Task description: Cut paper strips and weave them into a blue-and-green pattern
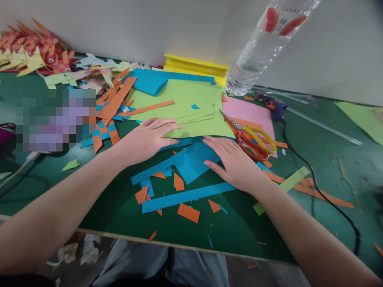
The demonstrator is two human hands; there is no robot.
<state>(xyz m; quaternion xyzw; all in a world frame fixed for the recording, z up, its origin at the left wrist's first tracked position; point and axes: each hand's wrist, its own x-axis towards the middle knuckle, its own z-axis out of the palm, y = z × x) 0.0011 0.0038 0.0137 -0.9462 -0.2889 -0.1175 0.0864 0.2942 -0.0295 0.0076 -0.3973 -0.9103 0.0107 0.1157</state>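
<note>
— how far along?
— orange and blue strips [188, 197] look cut, one woven piece [104, 131] done; the green sheet [194, 95] on the surface [119, 211] seems mostly whole
— hands?
— apart: left hand [157, 135] on that sheet, grip unclear; right hand [230, 161] spread over blue paper [191, 159]
— writing?
— bottle [254, 59] label [283, 23], illegible

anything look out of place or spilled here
Mostly litter: crumpled pale scraps lie below the table edge, off the green tabletop, and loose orange offcuts are strewn around the blue strips. No spill shows; the plastic bottle's slant may be lens distortion.
</note>
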